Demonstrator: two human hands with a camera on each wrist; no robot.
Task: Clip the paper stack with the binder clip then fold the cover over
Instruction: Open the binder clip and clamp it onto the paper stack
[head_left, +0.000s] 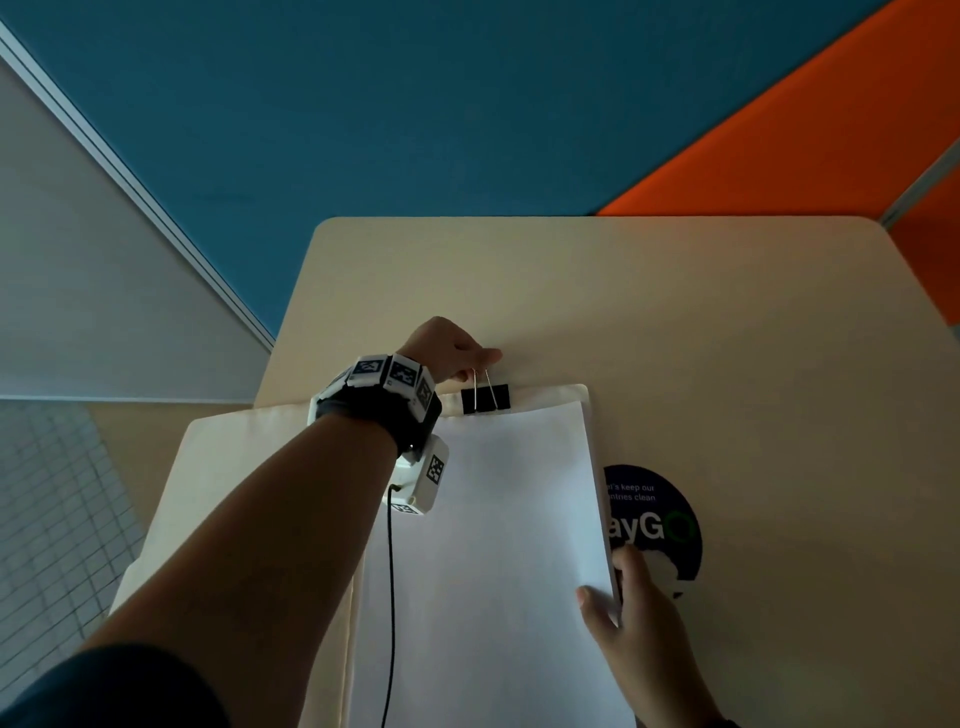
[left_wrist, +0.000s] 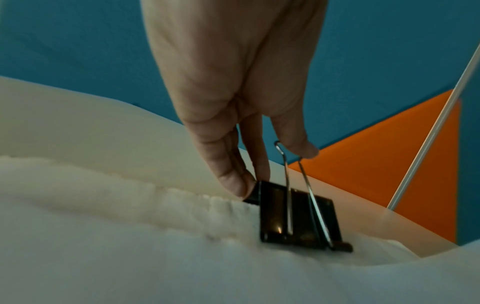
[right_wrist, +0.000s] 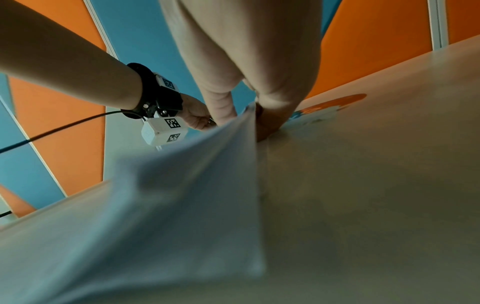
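Observation:
A white paper stack (head_left: 493, 545) lies on a cream cover (head_left: 234, 493) that spreads out to its left. A black binder clip (head_left: 485, 399) bites the stack's far edge, with both wire handles standing up close together. My left hand (head_left: 478, 364) holds the clip. In the left wrist view its thumb (left_wrist: 298, 144) presses the handle loops and a fingertip touches the left corner of the clip (left_wrist: 298, 218). My right hand (head_left: 608, 582) pinches the stack's right edge near the front, thumb on top and fingers underneath. The right wrist view shows that edge of the stack (right_wrist: 182, 195) lifted slightly.
The beige table (head_left: 675, 312) extends behind and to the right of the stack. A round dark sticker (head_left: 660, 525) lies flat just right of the paper. The wrist camera's black cable (head_left: 390, 597) hangs over the stack's left side. Blue and orange wall panels stand behind.

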